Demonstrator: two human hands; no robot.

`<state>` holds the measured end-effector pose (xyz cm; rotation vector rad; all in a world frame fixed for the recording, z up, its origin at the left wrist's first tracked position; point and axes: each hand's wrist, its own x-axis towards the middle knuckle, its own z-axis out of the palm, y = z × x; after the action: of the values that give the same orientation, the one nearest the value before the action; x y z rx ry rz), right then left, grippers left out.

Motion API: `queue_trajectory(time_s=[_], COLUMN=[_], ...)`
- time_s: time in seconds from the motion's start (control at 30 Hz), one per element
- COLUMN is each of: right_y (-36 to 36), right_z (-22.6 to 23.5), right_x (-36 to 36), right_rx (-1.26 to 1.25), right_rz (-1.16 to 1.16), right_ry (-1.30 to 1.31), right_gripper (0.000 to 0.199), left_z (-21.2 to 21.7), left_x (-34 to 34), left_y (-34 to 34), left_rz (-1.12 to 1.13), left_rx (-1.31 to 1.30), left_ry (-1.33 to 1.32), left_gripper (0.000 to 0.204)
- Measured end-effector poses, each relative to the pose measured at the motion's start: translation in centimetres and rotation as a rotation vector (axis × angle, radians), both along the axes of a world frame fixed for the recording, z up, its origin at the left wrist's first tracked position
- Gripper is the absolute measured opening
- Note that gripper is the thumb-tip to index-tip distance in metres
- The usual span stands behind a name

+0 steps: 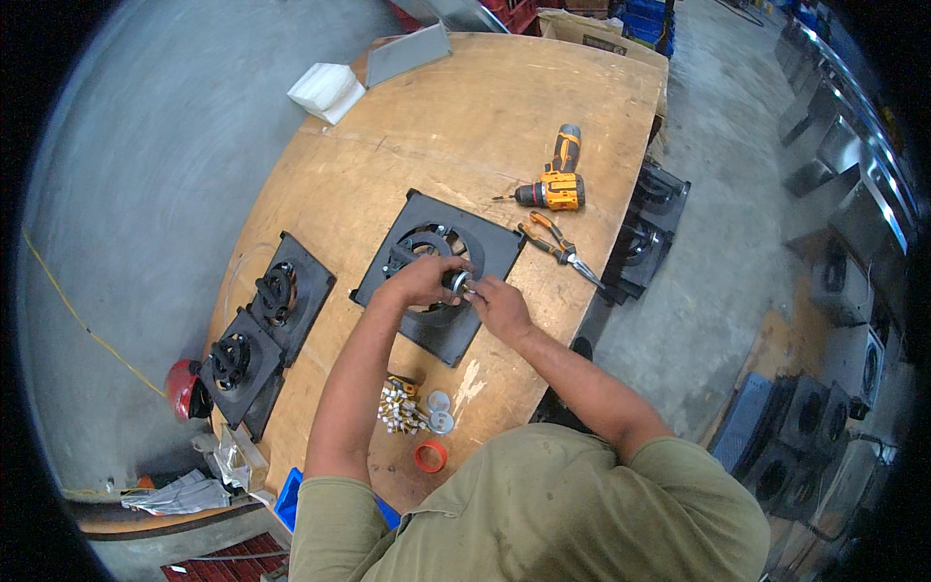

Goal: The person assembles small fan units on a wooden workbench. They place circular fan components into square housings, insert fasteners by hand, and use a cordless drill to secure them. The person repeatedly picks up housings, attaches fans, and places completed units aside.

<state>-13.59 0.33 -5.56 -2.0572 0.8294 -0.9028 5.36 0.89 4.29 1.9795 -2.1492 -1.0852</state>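
A black square panel (461, 335) with a large round opening lies in front of me on the wooden table. Over its opening, my left hand (427, 281) is closed around a small round part (457, 281), black with a silvery rim. My right hand (499, 307) meets it from the right, thumb and fingers pinched at the part's face. Whatever is in that pinch is mostly hidden by the fingers. Long-nose pliers (557, 246) with orange-and-black handles lie just right of the panel. Beyond them is a yellow-and-black cordless drill (553, 186) with a bit fitted.
More black panels (304, 281) with round fittings sit at the table's left edge. Near me are a heap of small white-tipped pieces (400, 409), silvery discs (440, 422) and a red ring (431, 456). A white block (328, 91) and grey panel (407, 56) stand at the far edge.
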Motion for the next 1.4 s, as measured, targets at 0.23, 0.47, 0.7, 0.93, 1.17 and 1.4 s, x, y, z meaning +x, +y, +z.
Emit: queue_trajectory(time_s=[0.23, 0.47, 0.7, 0.93, 1.17, 1.4], right_y=[0.2, 0.2, -0.4, -0.2, -0.6, 0.2], right_z=[-0.4, -0.5, 0.1, 0.8, 1.1, 1.6], right_x=[0.2, 0.6, 1.6, 0.3, 0.7, 0.4], right_rx=[0.06, 0.166, 0.736, 0.509, 0.381, 0.215], right_rz=[-0.008, -0.047, -0.059, -0.068, -0.001, -0.069], right_ry=[-0.132, -0.069, -0.028, -0.073, 0.143, 0.1], right_gripper=[0.022, 0.024, 0.038, 0.035, 0.031, 0.036], left_z=[-0.5, 0.5, 1.2, 0.7, 0.2, 0.4], left_x=[0.6, 0.1, -0.4, -0.1, 0.2, 0.2], left_y=[-0.3, -0.4, 0.0, 0.0, 0.1, 0.2], left_rz=[0.024, 0.047, 0.061, 0.105, 0.075, 0.1], left_rx=[0.003, 0.065, 0.036, 0.081, 0.027, 0.067], left_ry=[-0.016, 0.06, 0.04, 0.088, 0.088, 0.115], left_gripper=[0.068, 0.068, 0.067, 0.067, 0.067, 0.068])
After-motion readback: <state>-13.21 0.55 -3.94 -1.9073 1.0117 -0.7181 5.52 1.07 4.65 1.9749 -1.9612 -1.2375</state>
